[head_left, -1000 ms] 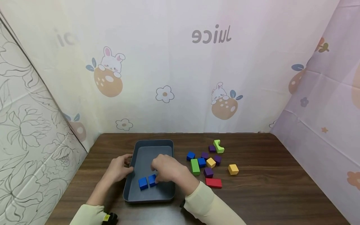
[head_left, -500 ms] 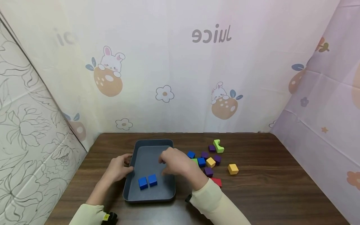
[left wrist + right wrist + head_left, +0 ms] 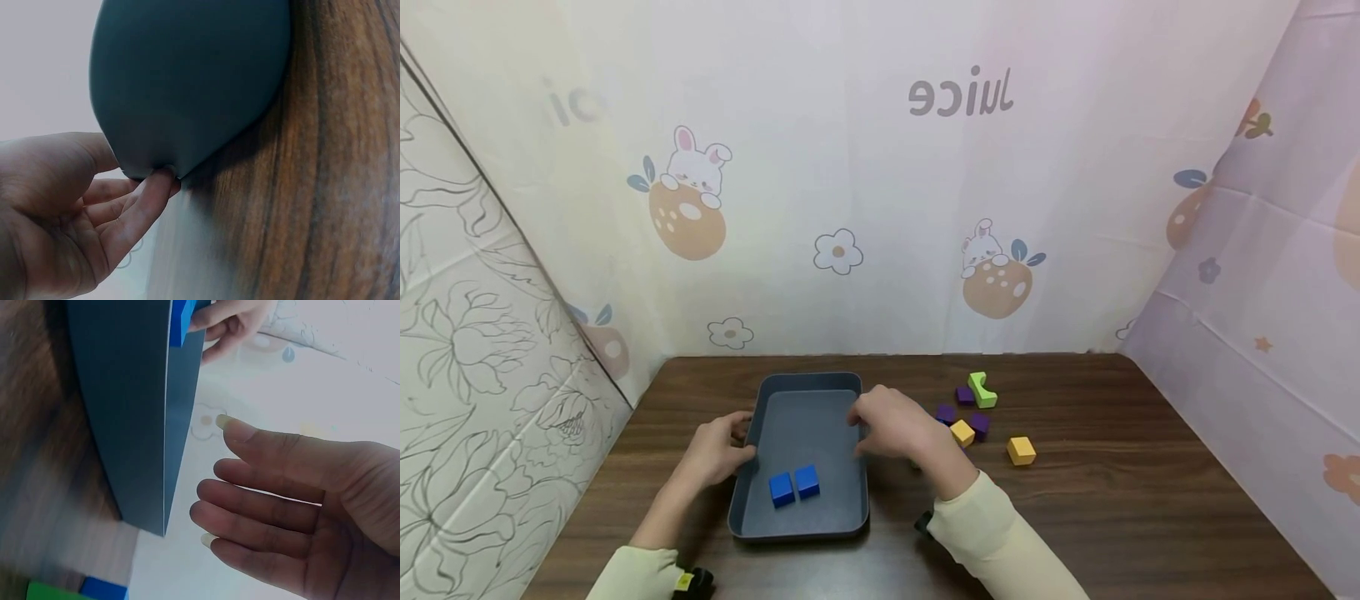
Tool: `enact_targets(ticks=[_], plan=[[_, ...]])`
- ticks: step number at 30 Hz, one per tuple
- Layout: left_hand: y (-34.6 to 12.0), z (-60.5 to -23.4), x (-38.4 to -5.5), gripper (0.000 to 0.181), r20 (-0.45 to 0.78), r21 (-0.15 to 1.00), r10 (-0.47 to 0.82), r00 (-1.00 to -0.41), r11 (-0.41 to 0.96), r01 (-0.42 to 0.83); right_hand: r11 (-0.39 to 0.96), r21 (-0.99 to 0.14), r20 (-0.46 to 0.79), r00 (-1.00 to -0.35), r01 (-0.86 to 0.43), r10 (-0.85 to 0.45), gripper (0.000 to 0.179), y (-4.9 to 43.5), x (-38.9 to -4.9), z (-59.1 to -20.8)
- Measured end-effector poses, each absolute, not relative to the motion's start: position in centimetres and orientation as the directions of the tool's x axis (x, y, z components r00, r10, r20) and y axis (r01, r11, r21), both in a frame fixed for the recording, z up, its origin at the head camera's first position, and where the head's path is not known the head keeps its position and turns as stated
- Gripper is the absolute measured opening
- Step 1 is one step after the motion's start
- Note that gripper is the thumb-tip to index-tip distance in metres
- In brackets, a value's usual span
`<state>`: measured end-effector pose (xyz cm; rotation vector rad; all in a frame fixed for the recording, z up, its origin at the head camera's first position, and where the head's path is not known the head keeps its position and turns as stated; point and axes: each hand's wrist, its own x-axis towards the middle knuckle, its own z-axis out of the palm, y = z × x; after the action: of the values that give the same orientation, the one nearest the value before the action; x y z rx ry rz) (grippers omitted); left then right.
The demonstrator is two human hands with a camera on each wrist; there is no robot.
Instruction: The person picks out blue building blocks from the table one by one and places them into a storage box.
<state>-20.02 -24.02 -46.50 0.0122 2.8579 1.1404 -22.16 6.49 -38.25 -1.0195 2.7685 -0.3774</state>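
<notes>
A dark grey rectangular tray (image 3: 801, 433) stands on the table, with two blue cubes (image 3: 782, 489) side by side near its front. My left hand (image 3: 711, 450) holds the tray's left edge; in the left wrist view its fingers (image 3: 140, 222) meet the outer wall and the thumb tip is hidden behind the rim. My right hand (image 3: 895, 425) hovers at the tray's right rim, thumb and fingers apart and nothing between them, as the right wrist view also shows. Beneath and behind this hand lie loose blocks, partly hidden, among them a green block (image 3: 53, 592) and a blue block (image 3: 103, 589).
Right of the tray are several purple cubes (image 3: 979, 426), a yellow cube (image 3: 962, 433), another yellow cube (image 3: 1021, 451) farther right, and a light green curved block (image 3: 981, 391) at the back. A printed curtain (image 3: 850, 167) hangs behind the brown table (image 3: 1097, 500).
My right hand has let go of a blue cube in the tray and moved right and slightly back, over the right rim. My left hand has stayed at the left edge.
</notes>
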Motion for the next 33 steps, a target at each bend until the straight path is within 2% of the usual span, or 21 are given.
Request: enact_targets(ticks=[18, 33], plan=[[-24.1, -46.4, -20.0, 0.057, -0.054, 0.687, 0.043, -0.998, 0.727, -0.005, 0.798, -0.332, -0.048, -0.836, -0.503, -0.547, 0.037, 9.4, -23.9, -37.9], [-24.1, -46.4, -20.0, 0.057, -0.049, 0.679, 0.043, -0.998, 0.734, -0.001, 0.86, -0.31, -0.058, -0.895, -0.406, -0.443, 0.037, 11.0, -26.5, -40.0]])
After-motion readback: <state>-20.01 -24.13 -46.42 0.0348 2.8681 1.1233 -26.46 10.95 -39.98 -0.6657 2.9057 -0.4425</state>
